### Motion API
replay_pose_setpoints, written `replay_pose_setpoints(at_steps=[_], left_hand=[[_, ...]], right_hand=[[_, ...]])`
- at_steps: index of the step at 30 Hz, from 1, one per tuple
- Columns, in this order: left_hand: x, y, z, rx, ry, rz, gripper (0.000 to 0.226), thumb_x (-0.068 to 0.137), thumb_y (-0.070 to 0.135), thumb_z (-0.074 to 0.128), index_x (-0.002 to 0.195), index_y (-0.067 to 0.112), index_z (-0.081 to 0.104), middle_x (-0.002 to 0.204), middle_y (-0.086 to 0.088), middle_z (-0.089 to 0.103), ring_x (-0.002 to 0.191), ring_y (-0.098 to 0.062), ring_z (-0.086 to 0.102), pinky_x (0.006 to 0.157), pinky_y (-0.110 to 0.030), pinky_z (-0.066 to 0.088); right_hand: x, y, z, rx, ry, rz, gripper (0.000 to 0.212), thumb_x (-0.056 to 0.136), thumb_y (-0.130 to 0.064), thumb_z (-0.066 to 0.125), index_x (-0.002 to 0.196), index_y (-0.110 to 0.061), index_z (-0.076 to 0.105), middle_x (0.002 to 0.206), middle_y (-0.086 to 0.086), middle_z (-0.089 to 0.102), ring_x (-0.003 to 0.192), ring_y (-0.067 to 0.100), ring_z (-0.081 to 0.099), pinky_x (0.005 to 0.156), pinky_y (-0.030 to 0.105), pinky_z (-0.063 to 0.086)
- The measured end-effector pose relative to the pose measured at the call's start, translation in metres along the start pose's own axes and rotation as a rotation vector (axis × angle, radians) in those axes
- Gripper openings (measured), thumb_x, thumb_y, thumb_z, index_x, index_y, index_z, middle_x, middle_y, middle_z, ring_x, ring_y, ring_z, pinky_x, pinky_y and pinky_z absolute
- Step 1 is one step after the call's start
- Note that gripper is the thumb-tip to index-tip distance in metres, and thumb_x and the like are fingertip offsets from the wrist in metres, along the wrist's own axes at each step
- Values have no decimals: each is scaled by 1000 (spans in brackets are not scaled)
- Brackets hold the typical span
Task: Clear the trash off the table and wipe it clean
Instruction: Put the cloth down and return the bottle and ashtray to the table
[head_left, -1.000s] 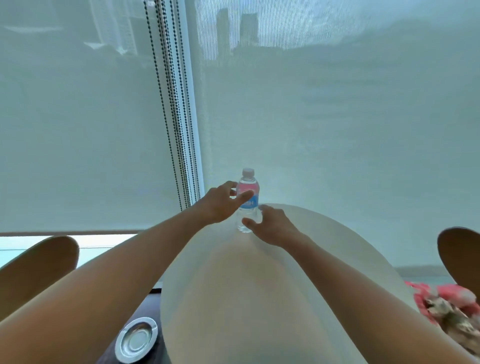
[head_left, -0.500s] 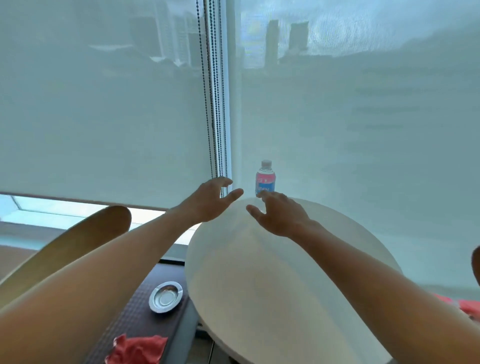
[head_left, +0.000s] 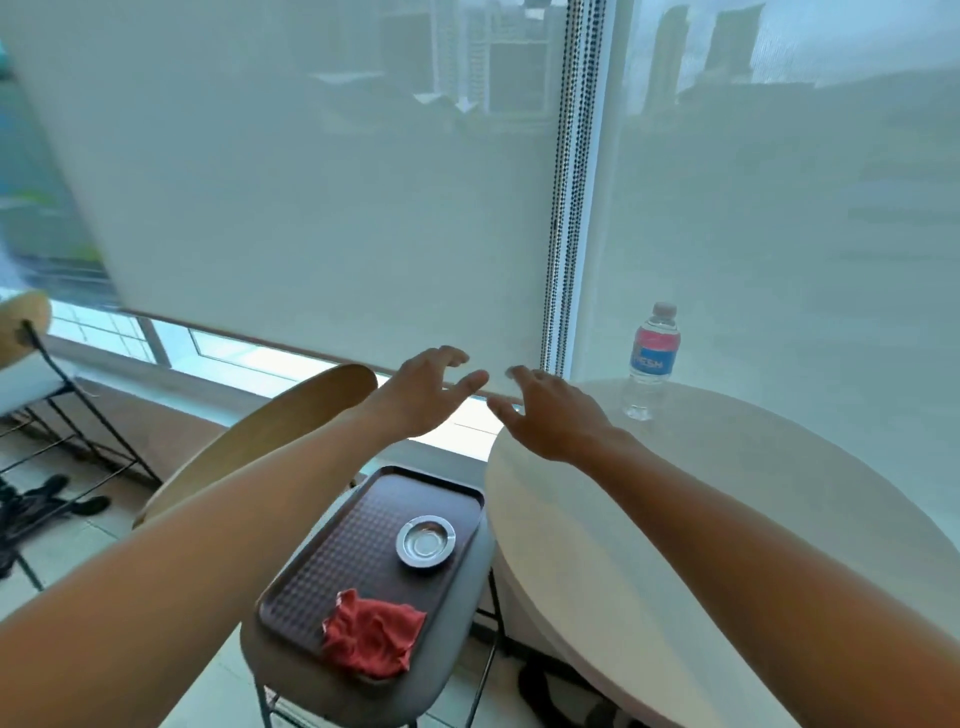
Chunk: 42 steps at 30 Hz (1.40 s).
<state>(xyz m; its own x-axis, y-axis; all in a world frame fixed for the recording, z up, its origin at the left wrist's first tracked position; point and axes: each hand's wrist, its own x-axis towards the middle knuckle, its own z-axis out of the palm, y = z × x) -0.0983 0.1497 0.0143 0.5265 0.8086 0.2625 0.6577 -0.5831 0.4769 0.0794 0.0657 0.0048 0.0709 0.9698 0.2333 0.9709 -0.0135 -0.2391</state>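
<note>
Both my hands are up in the air with nothing in them: my left hand (head_left: 423, 392) has its fingers spread and a bit curled, out past the table's left edge, and my right hand (head_left: 553, 415) is open too, palm down, over the far left rim of the round white table (head_left: 727, 519). The clear plastic water bottle with the pink and blue label (head_left: 652, 358) stands upright near the table's back edge by the window blind, off to the right of my right hand and not touching it. Down to the left there's a grey stool (head_left: 452, 654) just beside the table with a dark brown rectangular tray (head_left: 337, 561) on it. On the tray sit a round silver metal ashtray (head_left: 426, 542) and a crumpled red cloth (head_left: 371, 634), apart from each other.
</note>
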Motion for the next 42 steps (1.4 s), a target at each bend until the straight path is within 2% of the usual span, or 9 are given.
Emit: replay_pose_setpoints(at_steps=[8, 14, 17, 21, 24, 27, 31, 33, 42], left_hand=[[1, -98, -13, -29, -28, -89, 60, 96, 57, 49, 138, 14, 51, 142, -3, 55, 130, -17, 49, 104, -28, 36], [6, -170, 0, -89, -83, -119, 54, 99, 53, 47, 138, 15, 50, 141, -2, 54, 127, -16, 50, 100, -26, 37], [5, -207, 16, -119, -144, -162, 56, 99, 54, 46, 140, 16, 47, 145, -1, 51, 132, -17, 47, 104, -30, 37], [1, -248, 46, -122, -227, -213, 57, 99, 54, 46, 141, 16, 47, 146, -3, 50, 131, -19, 49, 106, -33, 38], [-3, -274, 74, -129, -305, -254, 59, 97, 60, 45, 140, 19, 47, 145, -2, 52, 129, -19, 51, 108, -41, 43], [-9, -291, 102, -179, -359, -297, 58, 98, 55, 47, 142, 17, 47, 146, -3, 50, 131, -20, 48, 107, -38, 41], [-16, -311, 145, -205, -441, -314, 55, 98, 50, 51, 141, 15, 48, 148, -2, 49, 135, -19, 45, 110, -36, 38], [-17, -322, 168, -208, -464, -331, 53, 98, 47, 54, 140, 15, 50, 145, -3, 51, 133, -19, 47, 108, -34, 37], [-15, -354, 237, -225, -492, -399, 49, 94, 41, 61, 135, 15, 54, 136, -6, 56, 120, -19, 55, 101, -27, 39]], right_hand=[[50, -63, 55, -23, -69, -17, 59, 101, -56, 41, 146, -17, 42, 141, 8, 56, 126, 30, 55, 93, 42, 46], [82, -96, 117, -26, -177, 41, 60, 101, -56, 42, 148, -19, 37, 146, 8, 52, 130, 30, 52, 97, 45, 45], [92, -104, 151, -34, -240, 85, 61, 101, -56, 42, 149, -19, 35, 147, 8, 50, 129, 30, 52, 96, 45, 46], [94, -102, 196, -5, -316, 154, 62, 101, -55, 42, 149, -17, 35, 148, 9, 49, 130, 32, 51, 99, 46, 46], [91, -93, 236, -6, -391, 206, 60, 101, -54, 43, 147, -16, 37, 147, 11, 48, 130, 34, 51, 99, 47, 44], [83, -82, 273, -7, -462, 248, 58, 100, -50, 44, 147, -16, 39, 149, 10, 45, 131, 36, 50, 102, 48, 44], [76, -66, 319, -29, -534, 303, 55, 98, -45, 47, 145, -18, 41, 147, 7, 46, 129, 34, 52, 111, 51, 35], [75, -59, 341, 49, -560, 369, 55, 97, -42, 50, 146, -17, 40, 148, 9, 44, 129, 34, 52, 109, 48, 38], [78, -24, 399, 206, -515, 552, 58, 95, -27, 55, 148, -12, 37, 149, 12, 38, 134, 35, 46, 108, 47, 41]])
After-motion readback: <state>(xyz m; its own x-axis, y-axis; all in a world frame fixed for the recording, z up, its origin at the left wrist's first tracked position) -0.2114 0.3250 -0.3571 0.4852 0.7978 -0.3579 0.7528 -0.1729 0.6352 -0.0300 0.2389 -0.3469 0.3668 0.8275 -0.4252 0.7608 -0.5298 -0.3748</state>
